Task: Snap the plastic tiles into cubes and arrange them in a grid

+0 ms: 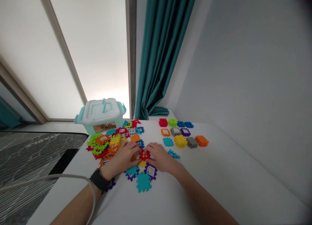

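Both hands meet over a red toothed building tile [144,155] with a window pattern. My left hand [125,156], with a dark watch on its wrist, is closed on the tile's left side. My right hand [161,158] pinches the same tile from the right. Just below lie a yellow tile [142,164], a purple tile with a white window [150,171] and a turquoise tile [143,182]. Another turquoise tile [131,170] sits under my left hand. Part of a purple tile [111,185] shows beside the watch.
A mixed heap of tiles [98,148] spreads left of my hands. Sorted stacks, including a yellow one [180,141] and an orange one [201,140], stand at the right. A lidded turquoise tub [103,116] is behind the heap. A pale cable [73,176] crosses my left forearm.
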`<state>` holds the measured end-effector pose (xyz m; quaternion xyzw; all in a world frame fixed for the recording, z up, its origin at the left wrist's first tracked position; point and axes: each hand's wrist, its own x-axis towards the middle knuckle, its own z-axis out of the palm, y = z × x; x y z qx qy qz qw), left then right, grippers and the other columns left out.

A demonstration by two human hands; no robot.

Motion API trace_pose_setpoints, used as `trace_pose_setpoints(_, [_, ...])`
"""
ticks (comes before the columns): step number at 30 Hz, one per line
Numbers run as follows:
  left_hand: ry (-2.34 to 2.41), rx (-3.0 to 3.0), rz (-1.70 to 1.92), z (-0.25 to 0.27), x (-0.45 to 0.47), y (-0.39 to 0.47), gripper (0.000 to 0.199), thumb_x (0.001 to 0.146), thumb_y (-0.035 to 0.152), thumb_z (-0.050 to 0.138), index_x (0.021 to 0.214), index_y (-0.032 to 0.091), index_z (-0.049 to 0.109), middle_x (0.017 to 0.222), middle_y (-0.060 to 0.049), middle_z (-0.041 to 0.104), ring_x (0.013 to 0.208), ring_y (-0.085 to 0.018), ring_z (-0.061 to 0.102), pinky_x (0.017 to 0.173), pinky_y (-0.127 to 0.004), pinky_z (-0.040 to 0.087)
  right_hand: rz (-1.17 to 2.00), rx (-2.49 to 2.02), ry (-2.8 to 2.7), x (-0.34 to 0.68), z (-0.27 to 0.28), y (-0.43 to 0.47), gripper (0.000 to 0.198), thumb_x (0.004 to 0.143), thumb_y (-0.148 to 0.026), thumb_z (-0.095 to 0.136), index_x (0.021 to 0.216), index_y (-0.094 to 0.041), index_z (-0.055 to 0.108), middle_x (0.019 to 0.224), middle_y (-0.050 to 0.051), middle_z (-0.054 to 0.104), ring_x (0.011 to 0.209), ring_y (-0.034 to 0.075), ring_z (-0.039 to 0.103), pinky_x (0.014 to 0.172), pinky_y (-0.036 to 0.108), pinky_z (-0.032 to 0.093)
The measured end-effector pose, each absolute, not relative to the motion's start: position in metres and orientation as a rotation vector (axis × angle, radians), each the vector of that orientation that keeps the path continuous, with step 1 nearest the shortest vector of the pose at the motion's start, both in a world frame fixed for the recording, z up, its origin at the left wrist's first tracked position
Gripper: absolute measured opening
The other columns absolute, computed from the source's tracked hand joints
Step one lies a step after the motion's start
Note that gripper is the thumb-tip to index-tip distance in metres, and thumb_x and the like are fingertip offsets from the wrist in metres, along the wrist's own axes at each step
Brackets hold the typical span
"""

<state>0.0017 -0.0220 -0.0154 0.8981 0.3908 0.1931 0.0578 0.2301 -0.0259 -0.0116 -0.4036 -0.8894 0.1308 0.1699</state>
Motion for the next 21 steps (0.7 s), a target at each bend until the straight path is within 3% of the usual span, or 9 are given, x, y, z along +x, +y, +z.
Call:
trace_pose_setpoints(7, [1.247,2.709,0.605,-0.019,0.005,-0.024,0.031,0.083,0.030,0.077,0.109,0.023,0.062,0.114,-0.005,0.070,0.109,-0.029,0.061,0.094,-0.043,0.043,0.638,-0.998,-2.283,0.227,-0.026,-0.032,0.031,0.090,-0.007,0.060,0.116,-0.023,0.058,0.123,0.006,0.058,0.116,0.020,0.058,0.104,0.037,0.049])
trace_pose_setpoints(11, [1.267,2.711,0.635,-0.021,0.007,-0.026,0.042,0.083,0.030,0.078,0.120,0.023,0.059,0.118,-0.007,0.070,0.112,-0.029,0.062,0.097,-0.045,0.042,0.675,-0.961,-2.174,0.226,-0.026,-0.033,0.031,0.091,-0.004,0.049,0.113,-0.023,0.061,0.118,0.007,0.060,0.113,0.020,0.060,0.103,0.037,0.049])
trace_pose_setpoints(17, [1.258,2.744,0.704,-0.022,0.007,-0.027,0.055,0.083,0.033,0.079,0.131,0.024,0.054,0.125,-0.010,0.067,0.116,-0.031,0.061,0.099,-0.046,0.043,0.894,-0.968,-1.854,0.223,-0.026,-0.029,0.017,0.091,-0.015,0.053,0.102,-0.022,0.064,0.105,0.006,0.064,0.098,0.020,0.066,0.090,0.037,0.055])
trace_pose_setpoints(21, [1.237,2.731,0.822,-0.020,0.005,-0.026,0.049,0.083,0.037,0.079,0.125,0.023,0.058,0.121,-0.010,0.065,0.113,-0.030,0.062,0.096,-0.045,0.047,1.095,-0.958,-1.670,0.224,-0.029,-0.025,0.015,0.091,-0.024,0.057,0.105,-0.023,0.062,0.095,0.003,0.068,0.089,0.019,0.068,0.081,0.034,0.058])
